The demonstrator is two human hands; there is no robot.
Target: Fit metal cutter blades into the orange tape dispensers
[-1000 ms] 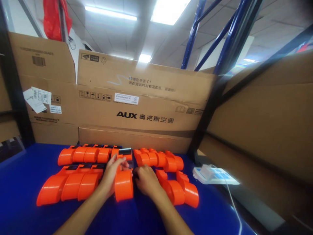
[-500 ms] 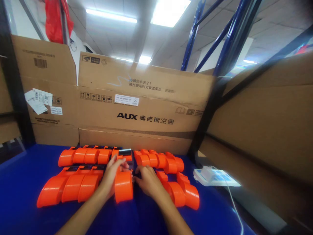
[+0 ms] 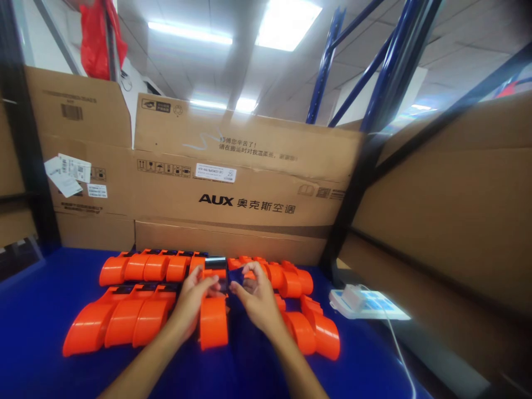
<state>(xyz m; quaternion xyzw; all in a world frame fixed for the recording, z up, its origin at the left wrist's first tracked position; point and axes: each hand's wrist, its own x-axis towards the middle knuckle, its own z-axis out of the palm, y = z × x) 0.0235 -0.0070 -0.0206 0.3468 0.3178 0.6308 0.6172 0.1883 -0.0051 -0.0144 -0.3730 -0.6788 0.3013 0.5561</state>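
An orange tape dispenser (image 3: pixel 214 322) with a dark front and a toothed metal blade at its top stands upright before me. My left hand (image 3: pixel 193 299) grips it from the left, thumb across its middle. Just off its right side is my right hand (image 3: pixel 257 296), fingers bent, with a gap between thumb and forefinger; nothing is plainly visible in them. Orange dispensers (image 3: pixel 124 320) with dark tops line up at left in two rows. More orange pieces (image 3: pixel 326 335) sit to the right, partly behind my right hand.
A blue surface (image 3: pixel 37 310) lies under everything. Cardboard (image 3: pixel 174 233) walls off the back, and another cardboard panel (image 3: pixel 449 221) stands at right. A white power strip (image 3: pixel 369 303) with a plug and cable is at the right edge. A dark rack post (image 3: pixel 344 221) rises behind it.
My right hand has lifted and come away from the dispenser's side, its thumb and forefinger spreading. The dispenser in my left hand has shifted slightly right.
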